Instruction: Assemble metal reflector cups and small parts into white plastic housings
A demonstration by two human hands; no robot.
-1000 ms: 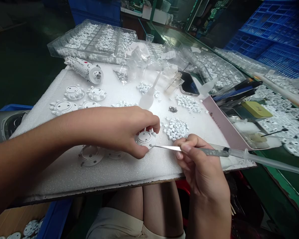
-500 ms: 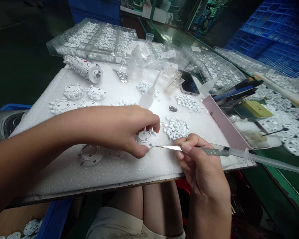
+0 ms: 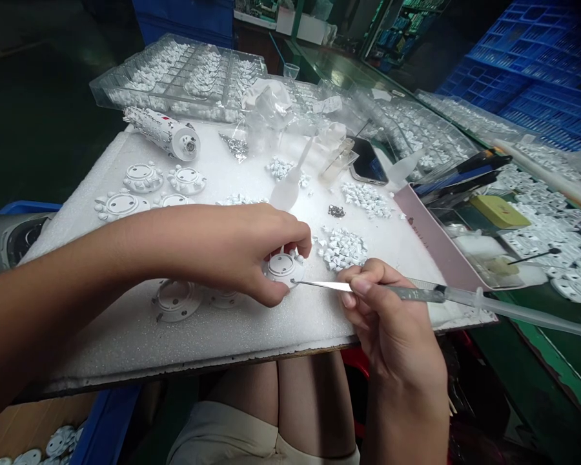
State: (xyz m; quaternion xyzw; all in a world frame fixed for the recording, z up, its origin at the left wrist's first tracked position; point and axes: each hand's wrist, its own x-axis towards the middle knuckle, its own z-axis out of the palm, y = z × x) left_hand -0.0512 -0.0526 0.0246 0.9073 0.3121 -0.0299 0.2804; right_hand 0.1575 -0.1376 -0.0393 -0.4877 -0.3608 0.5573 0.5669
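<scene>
Between the thumb and fingers of my left hand is a small white round plastic part with knobs along its rim. My right hand grips a pair of metal tweezers like a pen; a translucent sleeve covers their rear end. Their tip touches the near right rim of the part, at a small dark spot. Two similar white discs lie beneath and beside my left wrist, one disc in plain sight. A heap of small white pieces lies just beyond my right hand.
Knobbed white discs sit at the left of the white foam sheet. Behind are a rolled tube, clear compartment trays and a phone. A translucent dropper and dark tiny bits lie mid-sheet; a pink-sided box stands right.
The tweezer tip has shifted very slightly upward at the rim of the round part. My left hand holds the part in the same place.
</scene>
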